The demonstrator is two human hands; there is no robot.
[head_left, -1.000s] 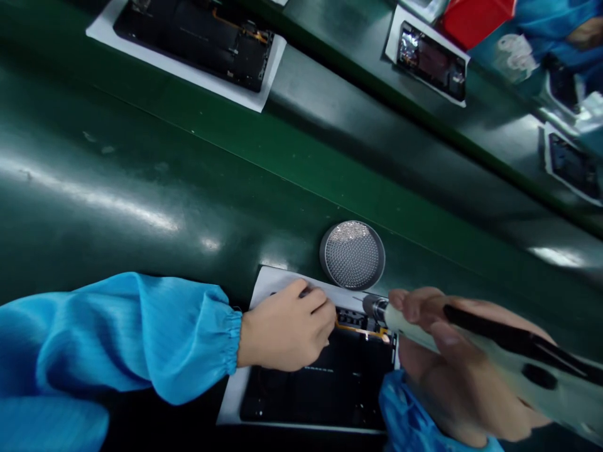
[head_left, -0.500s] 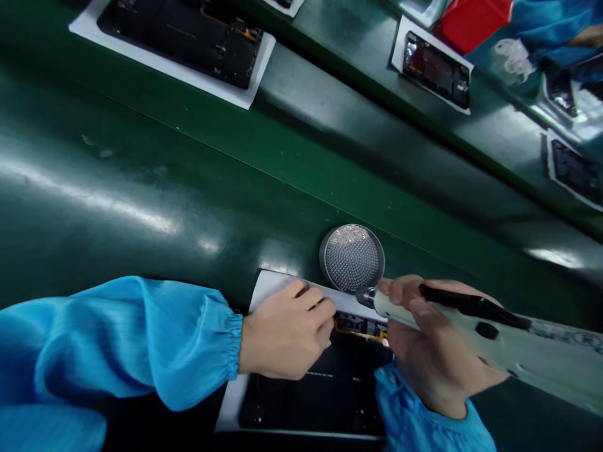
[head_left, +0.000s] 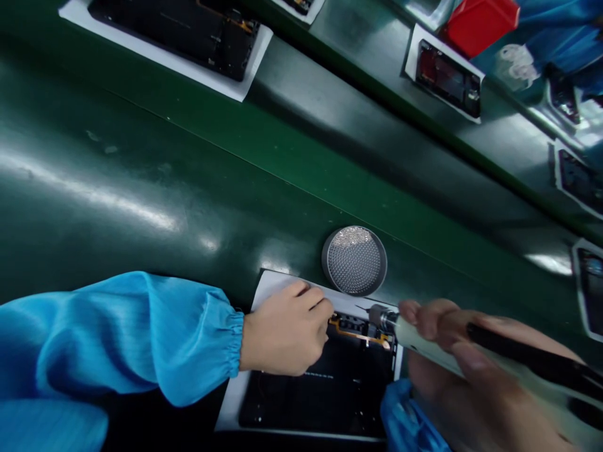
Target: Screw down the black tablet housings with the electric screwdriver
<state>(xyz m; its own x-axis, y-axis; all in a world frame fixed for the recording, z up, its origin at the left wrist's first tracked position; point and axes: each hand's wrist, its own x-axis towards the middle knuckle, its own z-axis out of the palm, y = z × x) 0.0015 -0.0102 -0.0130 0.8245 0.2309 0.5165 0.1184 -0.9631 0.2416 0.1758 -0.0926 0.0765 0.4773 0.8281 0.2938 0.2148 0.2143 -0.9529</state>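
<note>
An opened black device [head_left: 330, 389] with an orange flex cable [head_left: 360, 334] lies on a white sheet [head_left: 271, 285] at the near edge of the green belt. My left hand [head_left: 285, 331], fingers curled, presses on the device's upper left part. My right hand [head_left: 464, 370] grips a pale electric screwdriver [head_left: 424, 344] with a black lever; its metal tip [head_left: 377, 314] sits over the device's top right corner. A round grey screw tray [head_left: 354, 260] stands just beyond the device.
More opened devices on white sheets lie further along the belt, one at top left [head_left: 174, 25], others at top right [head_left: 447, 69] and right [head_left: 588, 282]. A red bin [head_left: 480, 19] and another person's blue sleeve [head_left: 565, 25] are at the top right.
The screwdriver tip dipped to the screw tray half a second ago and has come back down over the device's top right corner. My left hand has stayed put.
</note>
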